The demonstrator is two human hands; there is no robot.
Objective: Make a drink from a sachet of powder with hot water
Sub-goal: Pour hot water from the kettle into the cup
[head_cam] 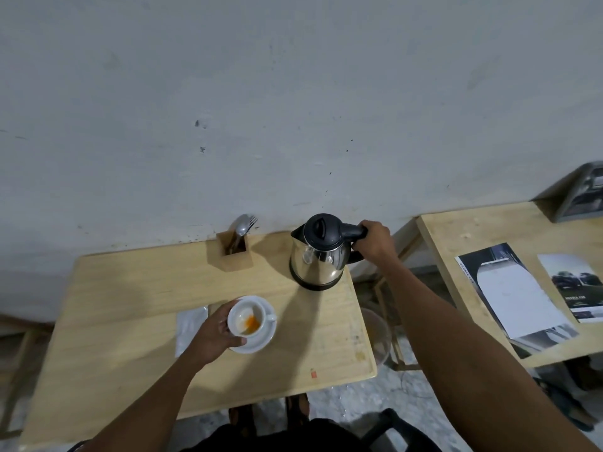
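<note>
kettle gripped, cup steadied

right hand (375, 243) is wrapped around the black handle of the steel kettle (321, 256), fingers clenched on it, and the kettle stands upright at the far right of the wooden tabletop (130, 321), close to the wall. over on the near side, the left hand (215, 334) cups the left rim of the white cup (246, 318), fingers curled against its wall and thumb near the front edge, grasping it. the cup sits on a white saucer (261, 340), and there's orange powder (253, 322) in the bottom of it, to the right of those fingers. cup and kettle are well apart, kettle farther back and to the right. just left of the left hand lies a pale flat sachet (189, 324) on the tabletop. at the far edge, left of the kettle, a wooden holder (233, 254) stands with a spoon (241, 228) and a fork (252, 220) poking out.
</note>
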